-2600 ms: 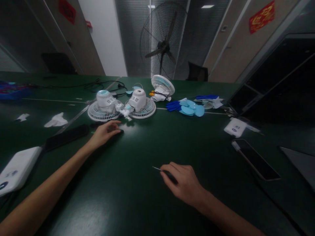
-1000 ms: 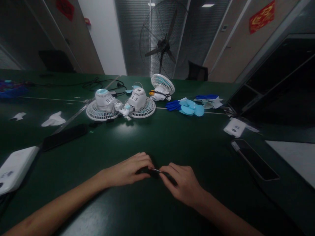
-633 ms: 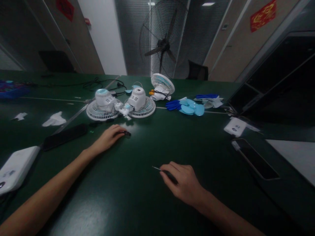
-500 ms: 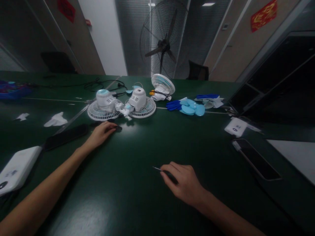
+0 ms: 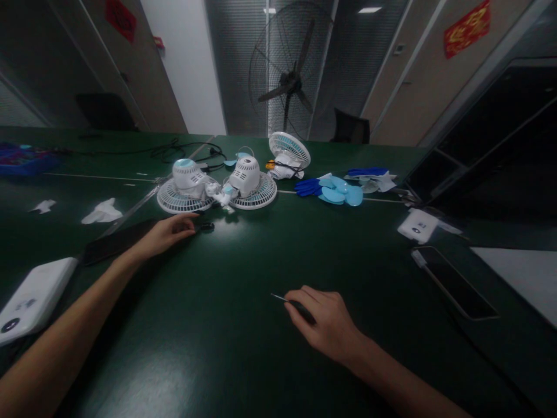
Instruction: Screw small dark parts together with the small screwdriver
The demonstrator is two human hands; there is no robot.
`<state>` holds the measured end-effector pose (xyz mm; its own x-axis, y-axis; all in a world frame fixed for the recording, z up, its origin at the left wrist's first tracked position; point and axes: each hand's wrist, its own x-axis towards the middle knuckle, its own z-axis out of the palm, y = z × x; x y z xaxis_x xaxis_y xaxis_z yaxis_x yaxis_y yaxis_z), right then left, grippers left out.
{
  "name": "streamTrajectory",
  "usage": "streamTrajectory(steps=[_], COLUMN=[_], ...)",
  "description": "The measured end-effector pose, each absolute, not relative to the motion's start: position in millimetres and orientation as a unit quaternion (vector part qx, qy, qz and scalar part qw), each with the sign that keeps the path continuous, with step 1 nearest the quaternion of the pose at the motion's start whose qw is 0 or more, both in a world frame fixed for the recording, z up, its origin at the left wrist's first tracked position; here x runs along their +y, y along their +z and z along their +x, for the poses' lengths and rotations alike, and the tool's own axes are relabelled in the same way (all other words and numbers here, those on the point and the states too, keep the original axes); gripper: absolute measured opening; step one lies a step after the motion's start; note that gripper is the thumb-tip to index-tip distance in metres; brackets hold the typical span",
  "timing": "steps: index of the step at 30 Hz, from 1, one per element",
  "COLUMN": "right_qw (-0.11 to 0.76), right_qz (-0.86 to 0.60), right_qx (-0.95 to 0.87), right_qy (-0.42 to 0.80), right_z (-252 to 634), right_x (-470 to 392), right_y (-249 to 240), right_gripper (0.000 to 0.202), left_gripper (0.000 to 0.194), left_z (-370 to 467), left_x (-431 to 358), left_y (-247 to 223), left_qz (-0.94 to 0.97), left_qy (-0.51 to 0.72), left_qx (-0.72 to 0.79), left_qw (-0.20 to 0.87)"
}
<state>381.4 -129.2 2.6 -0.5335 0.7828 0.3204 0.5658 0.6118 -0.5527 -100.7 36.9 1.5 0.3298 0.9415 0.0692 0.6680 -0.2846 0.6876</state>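
My right hand (image 5: 324,319) is closed around the dark handle of a small screwdriver (image 5: 278,297), whose thin metal shaft points left above the green table (image 5: 226,337). My left hand (image 5: 172,232) is open, thumb and forefinger apart. Just beyond its fingertips a small black object (image 5: 207,227) lies on the table, its kind too dark to make out. Behind that hand, two white fans (image 5: 185,194) (image 5: 250,186) rest face down on their grilles, side by side. A third small fan (image 5: 289,154) leans farther back, with a dark cable around it.
Blue gloves (image 5: 308,187) and light blue fan blades (image 5: 339,190) lie beyond the right hand. White devices (image 5: 37,299) (image 5: 418,225) sit at both sides. A phone (image 5: 455,281) lies at right, a dark flat object (image 5: 117,241) beside the left forearm. A blue tray (image 5: 26,168) stands far left.
My left hand has drawn back to the left, its fingers coming away from the small black object, which stays on the table. The right hand holds the screwdriver almost unmoved.
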Motion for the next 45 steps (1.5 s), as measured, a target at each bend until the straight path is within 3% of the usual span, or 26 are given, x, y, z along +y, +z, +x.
streamTrajectory(steps=[6,21,27,33,45], right_qw=[0.273,0.275,0.271,0.262,0.263], right_qz=[-0.396,-0.394,-0.396,-0.406,-0.407], right_qx=[-0.854,-0.854,-0.855,-0.856,-0.857], right_qy=[0.198,0.201,0.195,0.181,0.175], right_z=[381.3,381.8,380.6,379.0,378.8], right_x=[-128.6,-129.7,-129.2,-128.4,-126.1], right_y=[2.5,3.3,4.8,6.0,4.9], right_gripper=[0.017,0.019,0.018,0.017,0.015], left_gripper=[0.06,0.051,0.052,0.046,0.051], left_z=[-65.8,-40.3,-22.0,66.5,103.9], left_x=[37.7,33.9,23.7,-30.9,-66.5], left_y=[0.3,-10.4,-1.0,10.4,8.0], left_qz=[0.73,0.725,0.767,0.838,0.855], left_qy=[0.364,0.366,0.286,0.205,0.201], left_qx=[0.54,0.563,0.524,0.367,0.286], left_qw=[0.209,0.153,0.237,0.347,0.383])
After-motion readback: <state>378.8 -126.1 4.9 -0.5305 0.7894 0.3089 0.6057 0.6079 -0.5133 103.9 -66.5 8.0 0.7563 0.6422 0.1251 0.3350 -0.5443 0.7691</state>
